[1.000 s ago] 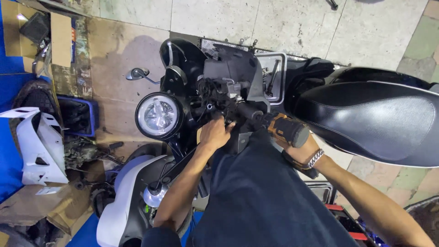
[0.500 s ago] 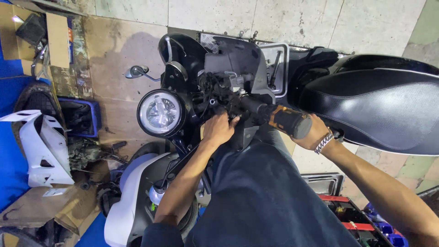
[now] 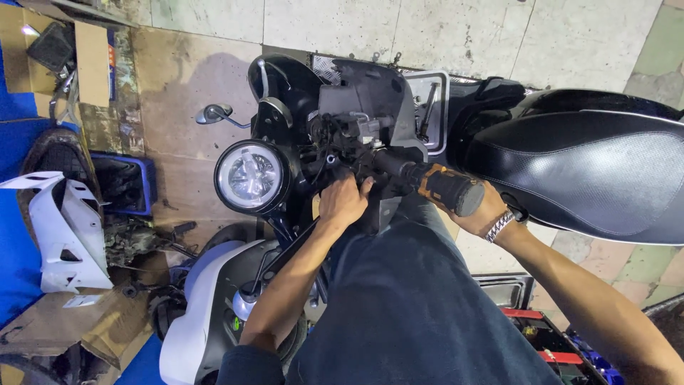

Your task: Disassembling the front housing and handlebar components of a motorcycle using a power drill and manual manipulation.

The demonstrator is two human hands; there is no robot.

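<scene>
Hands first: my left hand (image 3: 343,201) presses its fingers onto the scooter's stripped handlebar assembly (image 3: 356,139), grip closed on the wiring there. My right hand (image 3: 479,214) wraps the worn throttle grip (image 3: 445,189). Room is tight between the black seat (image 3: 591,167) and round headlight (image 3: 253,177). A toolbox (image 3: 545,339) sits lower right. Farther left, a white fairing panel (image 3: 60,228) lies on cardboard (image 3: 92,60).

left hand (image 3: 343,202) presses the handlebar controls (image 3: 349,139) beside the headlight (image 3: 251,176); right hand (image 3: 481,214) cups the grip (image 3: 445,189).
</scene>
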